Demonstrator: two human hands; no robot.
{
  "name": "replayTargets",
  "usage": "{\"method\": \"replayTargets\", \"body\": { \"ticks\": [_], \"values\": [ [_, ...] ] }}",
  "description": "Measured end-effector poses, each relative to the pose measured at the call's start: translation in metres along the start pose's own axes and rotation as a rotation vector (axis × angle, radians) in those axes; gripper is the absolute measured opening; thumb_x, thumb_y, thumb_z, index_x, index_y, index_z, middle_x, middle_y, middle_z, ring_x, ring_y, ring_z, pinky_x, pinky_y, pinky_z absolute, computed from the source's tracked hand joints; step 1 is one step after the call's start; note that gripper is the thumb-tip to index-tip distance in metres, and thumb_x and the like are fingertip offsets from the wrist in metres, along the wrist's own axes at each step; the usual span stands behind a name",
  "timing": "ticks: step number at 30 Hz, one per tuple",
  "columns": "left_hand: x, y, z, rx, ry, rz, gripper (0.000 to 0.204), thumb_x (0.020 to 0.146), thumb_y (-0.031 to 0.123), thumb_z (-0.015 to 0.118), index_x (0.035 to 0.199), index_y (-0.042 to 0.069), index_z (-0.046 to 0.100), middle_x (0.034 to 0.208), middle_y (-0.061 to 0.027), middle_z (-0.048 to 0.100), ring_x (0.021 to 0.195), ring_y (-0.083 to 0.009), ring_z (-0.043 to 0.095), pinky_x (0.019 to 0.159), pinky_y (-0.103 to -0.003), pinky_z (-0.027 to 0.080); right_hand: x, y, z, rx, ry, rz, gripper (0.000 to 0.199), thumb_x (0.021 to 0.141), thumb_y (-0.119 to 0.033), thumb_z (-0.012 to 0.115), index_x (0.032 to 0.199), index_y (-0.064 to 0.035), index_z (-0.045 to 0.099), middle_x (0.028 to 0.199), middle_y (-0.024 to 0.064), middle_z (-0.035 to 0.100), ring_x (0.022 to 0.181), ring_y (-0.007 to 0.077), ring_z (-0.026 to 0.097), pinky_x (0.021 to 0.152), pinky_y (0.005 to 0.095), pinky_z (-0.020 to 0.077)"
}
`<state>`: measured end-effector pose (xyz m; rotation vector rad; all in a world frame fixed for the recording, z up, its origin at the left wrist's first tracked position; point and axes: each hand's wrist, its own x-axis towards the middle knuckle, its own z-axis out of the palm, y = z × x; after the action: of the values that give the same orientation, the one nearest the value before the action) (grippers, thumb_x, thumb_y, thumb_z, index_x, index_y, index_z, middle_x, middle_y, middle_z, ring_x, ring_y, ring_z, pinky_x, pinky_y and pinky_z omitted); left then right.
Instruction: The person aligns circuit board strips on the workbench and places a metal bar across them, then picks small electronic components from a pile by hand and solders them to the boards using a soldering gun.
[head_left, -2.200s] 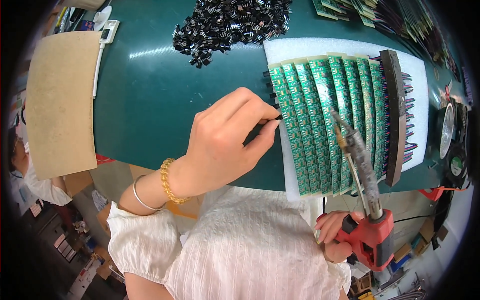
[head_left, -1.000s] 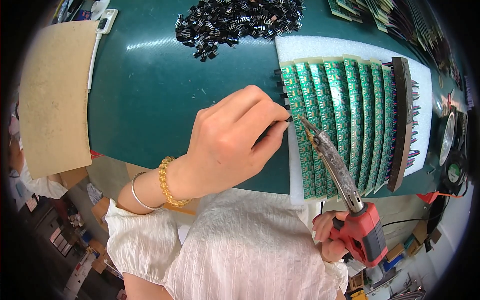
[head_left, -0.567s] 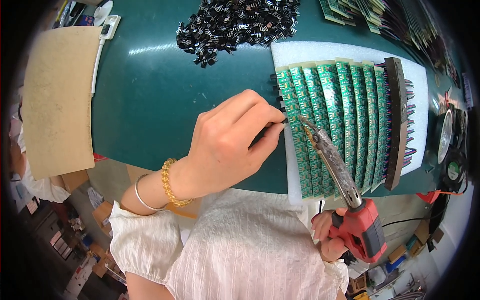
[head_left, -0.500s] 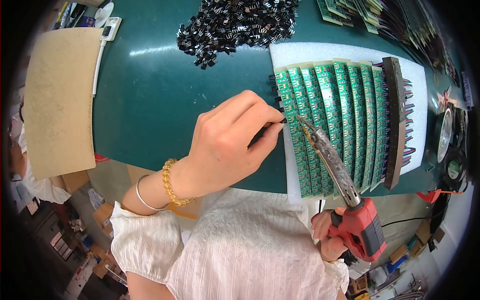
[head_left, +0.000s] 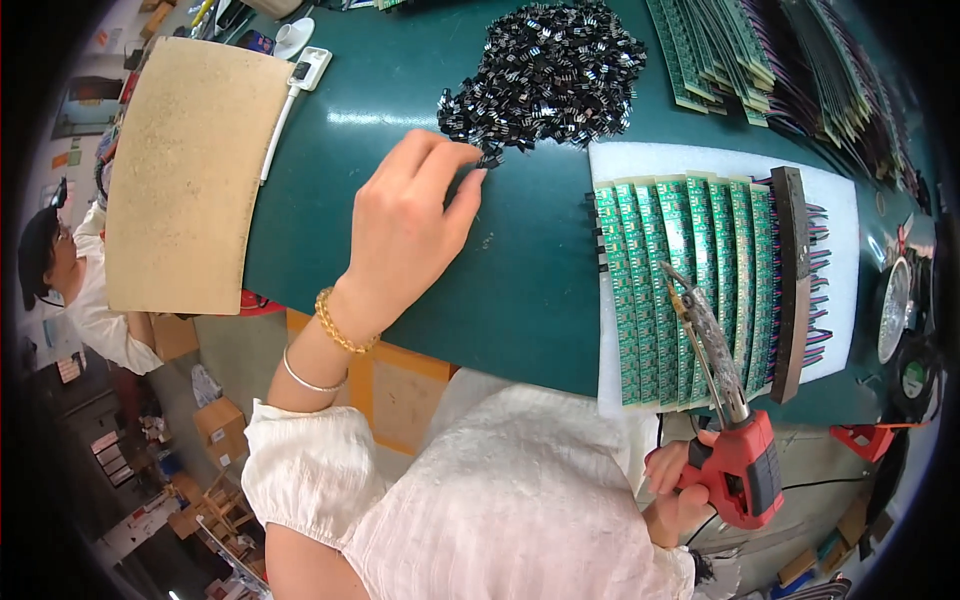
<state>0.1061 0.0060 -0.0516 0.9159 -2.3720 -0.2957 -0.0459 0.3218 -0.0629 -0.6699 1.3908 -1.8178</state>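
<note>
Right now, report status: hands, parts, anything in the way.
Left hand pinching at edge of black component pile. Right hand grips red soldering iron, tip over green circuit boards. Nothing in the way.

Component heap (head_left: pixel 545 75) behind circuit boards (head_left: pixel 685 290), cardboard sheet (head_left: pixel 185 170) far left.

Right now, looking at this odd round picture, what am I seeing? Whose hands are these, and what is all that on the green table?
No machine here: a person wears a wide camera on the head, looking down, so edges bend. The left hand reaches to a heap of small black parts, fingertips at its edge. The right hand holds a red-handled soldering tool, its tip over a row of overlapping green circuit boards on a white foam pad. A tan board lies at the left on the green table.
</note>
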Motion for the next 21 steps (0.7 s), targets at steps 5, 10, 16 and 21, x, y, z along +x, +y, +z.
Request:
{"method": "replayTargets", "body": {
  "ticks": [5,10,16,21],
  "values": [
    [0.004,0.0,0.01,0.099,0.003,0.126,0.01,0.076,0.005,0.069,0.082,0.005,0.061,0.079,-0.0073,0.055,0.068,-0.0239,0.059,0.059,-0.034,0.05,-0.004,-0.001,0.0,-0.016,-0.003,0.031,0.073,0.084,-0.05,0.064,0.127,0.0036,0.038,0.052,0.003,0.047,0.042,0.0166,0.047,0.045,0.0305,0.0399],
    [0.01,0.001,0.01,0.114,-0.074,0.124,0.01,0.076,0.007,0.068,0.077,0.006,0.058,0.075,-0.0059,0.054,0.067,-0.0228,0.058,0.058,-0.032,0.049,-0.006,-0.003,0.003,-0.004,0.047,0.069,0.075,0.082,-0.052,0.065,0.127,0.002,0.039,0.052,0.0024,0.047,0.042,0.0166,0.048,0.046,0.0304,0.0396],
    [-0.013,0.052,-0.017,-0.412,-0.181,0.121,0.016,0.068,-0.005,0.066,0.076,0.005,0.057,0.072,-0.0056,0.058,0.063,-0.022,0.059,0.055,-0.032,0.049,0.001,-0.011,0.012,-0.101,0.023,0.058,0.067,0.085,-0.043,0.067,0.127,-0.0013,0.037,0.053,0.0038,0.049,0.045,0.0153,0.049,0.047,0.0306,0.0409],
    [-0.048,0.111,-0.01,-0.655,-0.34,0.351,0.023,0.063,0.006,0.076,0.081,0.005,0.062,0.078,-0.0062,0.058,0.06,-0.0189,0.054,0.049,-0.028,0.044,0.007,-0.013,0.033,-0.245,0.163,0.147,0.057,0.086,-0.008,0.064,0.133,-0.0057,0.031,0.074,0.0103,0.059,0.055,0.0129,0.051,0.052,0.0259,0.0445]
  ]
}}
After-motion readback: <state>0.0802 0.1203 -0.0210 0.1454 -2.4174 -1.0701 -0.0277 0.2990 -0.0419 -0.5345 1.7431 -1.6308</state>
